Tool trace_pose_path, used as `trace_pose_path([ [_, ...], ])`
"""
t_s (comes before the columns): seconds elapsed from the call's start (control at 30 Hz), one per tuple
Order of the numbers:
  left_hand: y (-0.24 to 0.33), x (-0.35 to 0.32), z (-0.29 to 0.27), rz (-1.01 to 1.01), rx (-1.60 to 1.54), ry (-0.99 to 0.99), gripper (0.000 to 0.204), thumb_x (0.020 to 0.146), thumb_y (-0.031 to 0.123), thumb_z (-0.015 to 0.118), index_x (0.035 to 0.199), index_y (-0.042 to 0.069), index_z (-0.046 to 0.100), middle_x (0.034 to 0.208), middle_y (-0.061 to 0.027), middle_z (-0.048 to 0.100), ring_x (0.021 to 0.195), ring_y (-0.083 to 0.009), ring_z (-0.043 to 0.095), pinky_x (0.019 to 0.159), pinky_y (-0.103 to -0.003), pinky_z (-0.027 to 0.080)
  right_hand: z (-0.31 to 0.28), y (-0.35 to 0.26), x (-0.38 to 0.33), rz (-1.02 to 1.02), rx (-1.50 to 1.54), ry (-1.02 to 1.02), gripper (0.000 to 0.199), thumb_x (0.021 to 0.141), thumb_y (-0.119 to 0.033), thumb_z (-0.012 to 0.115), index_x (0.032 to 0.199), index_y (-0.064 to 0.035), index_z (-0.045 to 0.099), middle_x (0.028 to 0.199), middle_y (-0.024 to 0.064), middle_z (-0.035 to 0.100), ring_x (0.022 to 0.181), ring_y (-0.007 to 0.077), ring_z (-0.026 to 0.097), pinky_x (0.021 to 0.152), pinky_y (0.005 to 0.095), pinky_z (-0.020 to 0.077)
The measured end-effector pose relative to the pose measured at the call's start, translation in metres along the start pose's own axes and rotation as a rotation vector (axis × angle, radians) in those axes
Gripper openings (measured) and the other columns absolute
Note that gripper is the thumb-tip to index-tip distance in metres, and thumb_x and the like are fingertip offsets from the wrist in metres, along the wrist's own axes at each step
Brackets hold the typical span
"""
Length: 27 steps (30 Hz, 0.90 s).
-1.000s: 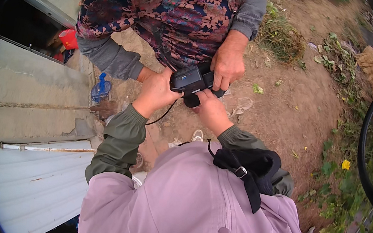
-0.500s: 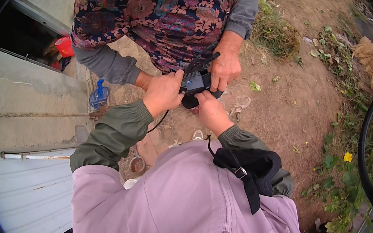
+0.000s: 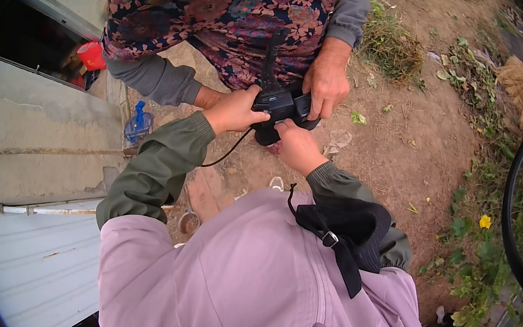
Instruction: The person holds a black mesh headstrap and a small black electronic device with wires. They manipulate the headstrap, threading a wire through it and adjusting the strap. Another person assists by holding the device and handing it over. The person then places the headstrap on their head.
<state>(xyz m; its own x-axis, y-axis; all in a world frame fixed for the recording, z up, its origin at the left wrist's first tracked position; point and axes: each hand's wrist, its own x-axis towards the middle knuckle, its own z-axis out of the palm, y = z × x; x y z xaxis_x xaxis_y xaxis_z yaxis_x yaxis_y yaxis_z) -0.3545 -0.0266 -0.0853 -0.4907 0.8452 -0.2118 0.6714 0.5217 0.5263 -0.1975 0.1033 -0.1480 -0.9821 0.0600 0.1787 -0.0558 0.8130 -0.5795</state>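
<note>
A black box-like device (image 3: 278, 101) with a small bluish patch on top is held between me and another person. My left hand (image 3: 234, 113) is closed on its left side, the thumb lying over the near edge. Pinched at its near edge are the fingers of my right hand (image 3: 300, 147). A thin black cable (image 3: 231, 152) runs down from the device past my left wrist. The other person's hand (image 3: 327, 84) grips the device's right end. Their other hand is mostly hidden behind mine; only the wrist (image 3: 209, 97) shows. A dark strap-like piece (image 3: 270, 64) rises from the device.
A black pouch with a buckled strap (image 3: 345, 232) hangs at my chest. On the left are a concrete wall (image 3: 33, 125), a blue plastic bottle-like thing (image 3: 139, 123) and a red container (image 3: 92, 56). Leafy plants (image 3: 482, 255) and a thick black cable (image 3: 517, 199) lie right.
The device has turned a little, and its upper face shows more fully. My right fingers have shifted along its near edge. The other person's hand has moved slightly right.
</note>
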Motion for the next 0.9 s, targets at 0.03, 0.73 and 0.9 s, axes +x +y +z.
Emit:
trace_pose_path([
  [0.03,-0.001,0.0,-0.003,-0.004,-0.015,-0.013,0.063,0.075,0.035,0.071,0.111,-0.01,0.045,0.082,-0.0281,0.062,0.078,-0.0392,0.064,0.065,-0.043,0.049,0.006,-0.002,0.003,-0.011,0.032,-0.004,0.017,0.073,-0.001,0.057,0.089,0.0018,0.058,0.093,0.0193,0.057,0.084,0.0359,0.06,0.071,0.0415,0.0493],
  [0.73,0.01,-0.005,-0.009,-0.006,-0.055,0.056,0.057,0.07,0.034,0.074,0.103,-0.005,0.048,0.079,-0.0248,0.063,0.074,-0.0377,0.064,0.064,-0.041,0.049,-0.005,-0.019,0.003,0.179,0.408,0.121,0.025,0.075,0.0,0.058,0.1,-0.0022,0.053,0.091,0.0188,0.063,0.087,0.0382,0.06,0.075,0.0437,0.0474],
  [0.9,0.01,-0.009,-0.018,0.122,-0.035,0.205,0.055,0.067,0.037,0.075,0.098,-0.003,0.053,0.077,-0.0212,0.064,0.073,-0.0354,0.065,0.062,-0.04,0.05,-0.007,-0.018,0.003,0.42,0.447,0.178,0.028,0.078,-0.005,0.061,0.102,-0.0005,0.049,0.088,0.0195,0.064,0.085,0.0381,0.061,0.073,0.044,0.0475],
])
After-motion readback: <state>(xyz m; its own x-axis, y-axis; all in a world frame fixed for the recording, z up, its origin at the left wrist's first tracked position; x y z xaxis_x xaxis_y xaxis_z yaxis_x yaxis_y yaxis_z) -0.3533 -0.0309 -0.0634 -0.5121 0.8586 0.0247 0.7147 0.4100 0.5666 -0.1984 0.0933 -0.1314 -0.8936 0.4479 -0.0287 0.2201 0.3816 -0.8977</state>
